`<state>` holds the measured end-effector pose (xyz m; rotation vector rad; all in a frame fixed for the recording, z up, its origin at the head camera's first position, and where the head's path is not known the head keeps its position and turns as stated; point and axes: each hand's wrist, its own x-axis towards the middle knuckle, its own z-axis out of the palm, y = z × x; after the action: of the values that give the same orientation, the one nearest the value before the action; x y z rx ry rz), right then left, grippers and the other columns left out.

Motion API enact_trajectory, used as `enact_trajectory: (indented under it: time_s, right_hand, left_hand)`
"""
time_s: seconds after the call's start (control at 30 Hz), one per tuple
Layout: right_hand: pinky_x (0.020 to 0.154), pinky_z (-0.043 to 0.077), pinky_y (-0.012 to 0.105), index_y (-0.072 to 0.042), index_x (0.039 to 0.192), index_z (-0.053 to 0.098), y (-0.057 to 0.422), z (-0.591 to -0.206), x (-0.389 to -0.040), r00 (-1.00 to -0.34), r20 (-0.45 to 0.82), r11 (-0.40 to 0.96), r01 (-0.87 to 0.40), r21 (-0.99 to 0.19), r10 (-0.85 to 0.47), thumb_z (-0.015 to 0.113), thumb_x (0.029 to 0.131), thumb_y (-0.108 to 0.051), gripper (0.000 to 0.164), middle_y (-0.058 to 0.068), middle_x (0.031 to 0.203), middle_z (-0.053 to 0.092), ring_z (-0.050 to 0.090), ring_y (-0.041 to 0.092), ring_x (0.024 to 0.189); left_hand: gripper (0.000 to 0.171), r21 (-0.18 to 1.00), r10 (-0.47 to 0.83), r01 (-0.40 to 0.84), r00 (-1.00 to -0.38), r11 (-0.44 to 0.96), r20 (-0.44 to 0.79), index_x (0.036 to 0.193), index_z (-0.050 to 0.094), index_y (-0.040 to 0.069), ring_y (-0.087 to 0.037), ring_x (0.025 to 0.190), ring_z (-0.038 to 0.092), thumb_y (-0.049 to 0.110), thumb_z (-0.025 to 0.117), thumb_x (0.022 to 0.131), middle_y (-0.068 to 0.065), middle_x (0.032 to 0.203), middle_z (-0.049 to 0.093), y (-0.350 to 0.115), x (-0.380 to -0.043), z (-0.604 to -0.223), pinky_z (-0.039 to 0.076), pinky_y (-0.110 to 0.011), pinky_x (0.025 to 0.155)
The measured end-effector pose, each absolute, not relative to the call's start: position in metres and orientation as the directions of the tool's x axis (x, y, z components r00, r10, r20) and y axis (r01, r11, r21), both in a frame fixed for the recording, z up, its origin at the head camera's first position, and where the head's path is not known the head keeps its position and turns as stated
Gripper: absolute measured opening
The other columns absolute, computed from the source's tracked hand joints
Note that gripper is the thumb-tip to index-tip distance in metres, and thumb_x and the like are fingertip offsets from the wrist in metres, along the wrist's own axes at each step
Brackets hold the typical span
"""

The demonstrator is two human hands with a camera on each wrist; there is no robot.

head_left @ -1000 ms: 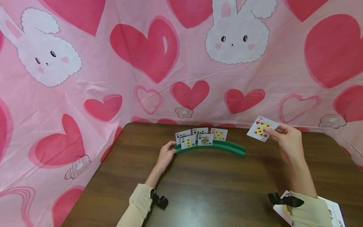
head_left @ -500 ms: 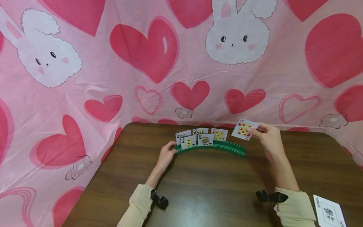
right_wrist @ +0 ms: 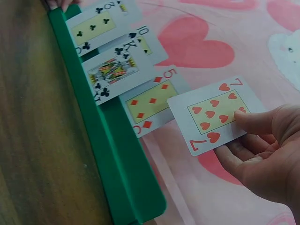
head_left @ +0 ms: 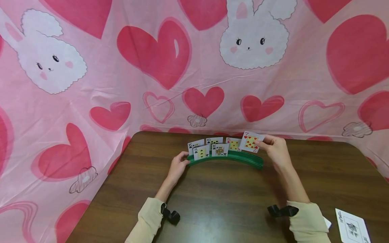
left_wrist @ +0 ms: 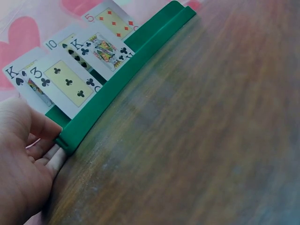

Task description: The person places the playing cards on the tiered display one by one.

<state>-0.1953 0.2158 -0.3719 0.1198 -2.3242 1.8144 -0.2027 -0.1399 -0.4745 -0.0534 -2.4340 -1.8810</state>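
A curved green card holder stands on the table with several playing cards upright in it. In the front row are the three of clubs and the king of clubs. Behind them show the king of spades, the ten of spades and the five of diamonds. My left hand grips the holder's left end between thumb and fingers. My right hand pinches the seven of hearts by its right side, tilted, over the holder's right half beside the five of diamonds.
On the brown wooden table, a white joker card lies at the front right. Another card peeks out from under my right sleeve. A pink cloth with hearts and rabbits hangs close behind the table's back edge.
My right hand has carried the seven of hearts leftward, from right of the holder to over its right half. The joker card came into fuller view. My left hand stayed put.
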Motion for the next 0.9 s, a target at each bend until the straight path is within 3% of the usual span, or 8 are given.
enact_trajectory:
  time_s: [0.17, 0.43, 0.9]
  right_hand:
    - [0.077, 0.054, 0.018, 0.018, 0.124, 0.061, 0.210, -0.379, -0.198, -0.983, 0.177, 0.236, -0.163, -0.958, 0.041, 0.072, 0.097, -0.008, 0.039, -0.008, 0.092, 0.075, 0.066, 0.000, 0.079]
    - [0.073, 0.055, 0.020, 0.013, 0.109, 0.060, 0.205, -0.393, -0.202, -0.991, 0.132, 0.173, -0.129, -0.976, 0.008, 0.074, 0.095, -0.006, 0.027, -0.011, 0.085, 0.073, 0.066, 0.005, 0.077]
    - [0.071, 0.053, 0.023, 0.014, 0.110, 0.067, 0.198, -0.406, -0.209, -0.996, 0.081, 0.263, -0.072, -0.962, 0.022, 0.076, 0.092, -0.007, 0.029, -0.003, 0.082, 0.068, 0.061, 0.005, 0.076]
  left_hand:
    - [0.029, 0.968, -0.013, 0.052, -0.998, 0.246, 0.057, 0.123, 0.067, -0.003, -0.029, 0.109, 0.058, 0.000, 0.055, 0.097, -0.020, 0.128, 0.064, -0.141, -0.203, -0.475, 0.047, -0.039, 0.093]
    - [0.029, 0.966, -0.020, 0.056, -0.998, 0.252, 0.063, 0.122, 0.067, -0.004, -0.029, 0.109, 0.059, -0.001, 0.055, 0.096, -0.021, 0.127, 0.064, -0.140, -0.203, -0.475, 0.047, -0.038, 0.092]
    - [0.029, 0.963, -0.016, 0.064, -0.997, 0.260, 0.070, 0.123, 0.067, -0.004, -0.028, 0.107, 0.059, 0.000, 0.056, 0.097, -0.021, 0.126, 0.064, -0.140, -0.202, -0.474, 0.047, -0.037, 0.089]
